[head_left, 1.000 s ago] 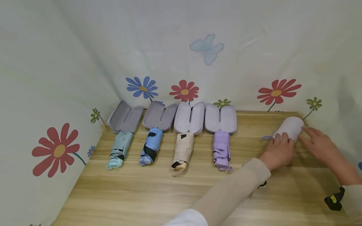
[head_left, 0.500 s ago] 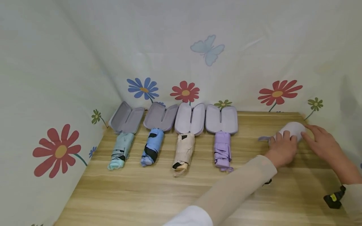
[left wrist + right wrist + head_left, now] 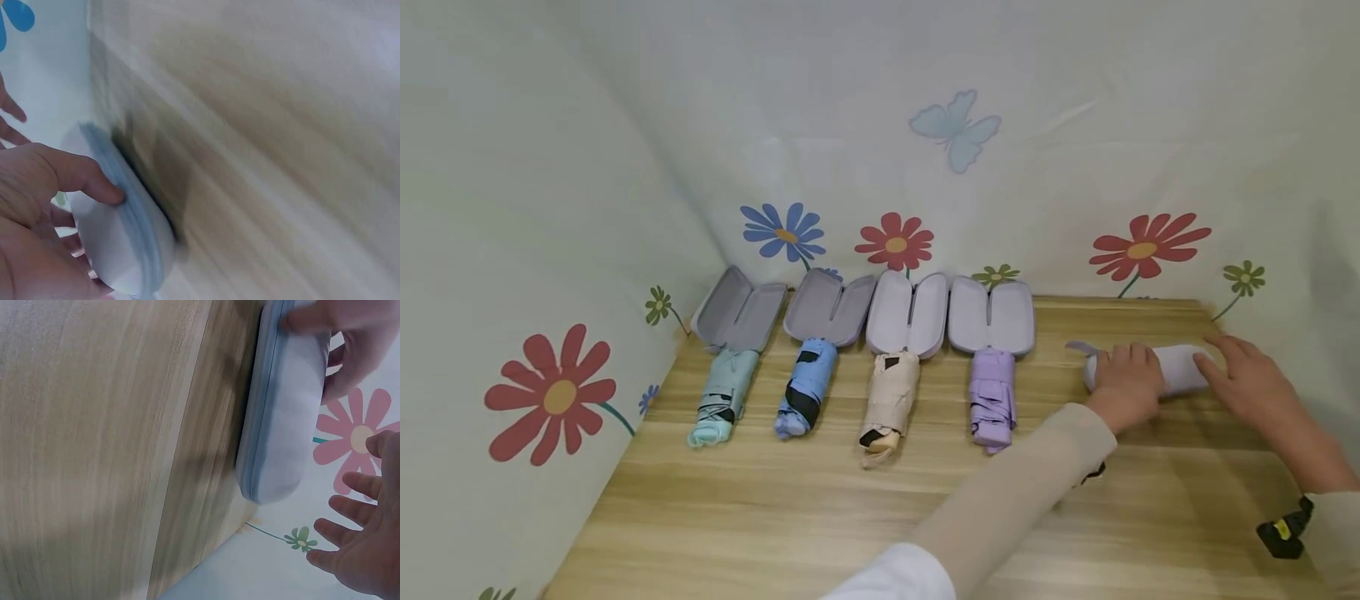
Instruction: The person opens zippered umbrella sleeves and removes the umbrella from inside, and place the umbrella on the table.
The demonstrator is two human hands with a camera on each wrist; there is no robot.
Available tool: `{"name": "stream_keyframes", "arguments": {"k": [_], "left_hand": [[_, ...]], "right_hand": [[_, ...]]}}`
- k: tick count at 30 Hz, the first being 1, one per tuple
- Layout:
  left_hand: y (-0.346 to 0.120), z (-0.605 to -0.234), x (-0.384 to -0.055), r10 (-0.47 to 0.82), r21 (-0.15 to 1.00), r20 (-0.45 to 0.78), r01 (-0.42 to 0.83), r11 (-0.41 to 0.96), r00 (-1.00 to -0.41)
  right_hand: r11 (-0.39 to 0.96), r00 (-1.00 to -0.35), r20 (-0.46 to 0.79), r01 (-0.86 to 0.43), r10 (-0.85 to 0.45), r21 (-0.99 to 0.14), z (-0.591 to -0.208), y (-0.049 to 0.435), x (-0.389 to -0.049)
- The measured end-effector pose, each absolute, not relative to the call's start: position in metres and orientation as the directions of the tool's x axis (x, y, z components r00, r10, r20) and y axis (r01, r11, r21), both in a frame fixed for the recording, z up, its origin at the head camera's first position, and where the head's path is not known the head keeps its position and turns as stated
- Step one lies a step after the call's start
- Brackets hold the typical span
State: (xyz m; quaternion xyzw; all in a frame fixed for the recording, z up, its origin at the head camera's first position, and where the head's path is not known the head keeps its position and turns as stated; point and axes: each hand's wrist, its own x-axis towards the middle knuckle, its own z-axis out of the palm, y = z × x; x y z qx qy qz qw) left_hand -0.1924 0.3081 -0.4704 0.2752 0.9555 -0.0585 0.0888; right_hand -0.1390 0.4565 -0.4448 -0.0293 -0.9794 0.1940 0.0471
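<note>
A closed, pale lilac zip case with rounded ends lies nearly crosswise at the right of the table. Across its left part, my left hand grips it from above; the thumb presses near the zip in the left wrist view, where the case stands with its zip side toward the table. A small strap sticks out at the left end. Just off the right end is my right hand, its fingers spread and holding nothing. The right wrist view shows that hand apart from the case.
Left of the hands, several opened cases stand in a row along the back wall. Before each lies a folded umbrella: teal, blue, beige and purple. A flower-printed cloth hangs behind the wooden table.
The case has turned from a slant to nearly crosswise under my left hand, its far end swinging toward me. My left hand has shifted slightly left; the right has stayed close to its place.
</note>
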Motion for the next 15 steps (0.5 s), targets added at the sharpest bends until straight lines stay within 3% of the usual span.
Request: {"name": "stream_keyframes", "arguments": {"k": [8, 13, 15], "left_hand": [[0.278, -0.454, -0.215, 0.583, -0.078, -0.300, 0.628, 0.774, -0.755], [0.270, -0.450, -0.209, 0.576, -0.163, -0.303, 0.636, 0.754, -0.760], [0.273, -0.450, -0.204, 0.582, -0.137, -0.321, 0.645, 0.752, -0.747]], "right_hand": [[0.930, -0.990, 0.067, 0.091, 0.123, -0.357, -0.443, 0.457, -0.140], [0.928, -0.990, 0.067, 0.094, 0.126, -0.361, -0.443, 0.457, -0.139], [0.927, -0.991, 0.066, 0.086, 0.117, -0.366, -0.442, 0.457, -0.141]]}}
